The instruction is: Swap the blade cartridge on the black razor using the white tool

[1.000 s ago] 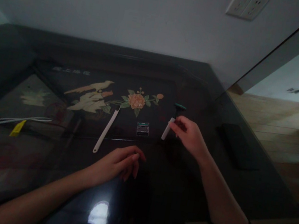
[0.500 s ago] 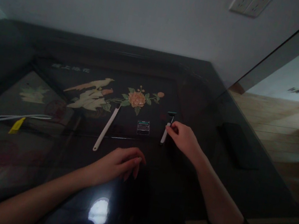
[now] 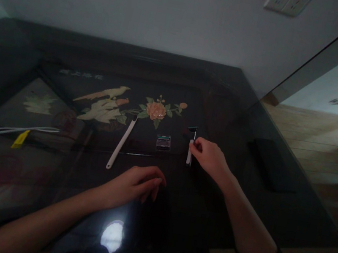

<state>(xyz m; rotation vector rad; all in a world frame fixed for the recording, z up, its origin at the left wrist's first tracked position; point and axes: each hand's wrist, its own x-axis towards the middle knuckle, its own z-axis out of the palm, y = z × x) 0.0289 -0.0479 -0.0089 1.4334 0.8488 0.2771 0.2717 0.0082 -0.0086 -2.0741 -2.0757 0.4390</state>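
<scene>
My right hand pinches a razor by its white-and-dark handle, between thumb and fingers. The razor's dark head points away from me, towards the wall. My left hand rests low over the dark table, fingers loosely curled and slightly apart, with nothing in them. Between and beyond the hands lies a small clear case with what looks like a blade cartridge inside. Left of the case lies a slim white stick with a hole at its near end and a dark tip at its far end.
The glossy dark table bears a bird-and-flower picture. A black flat object lies at the right. White cables with a yellow tag run along the left. A wall with a socket stands behind.
The razor has turned slightly in my right hand, its handle end swinging to the right and its head tilting. My left hand has barely moved. The view has shifted a little.
</scene>
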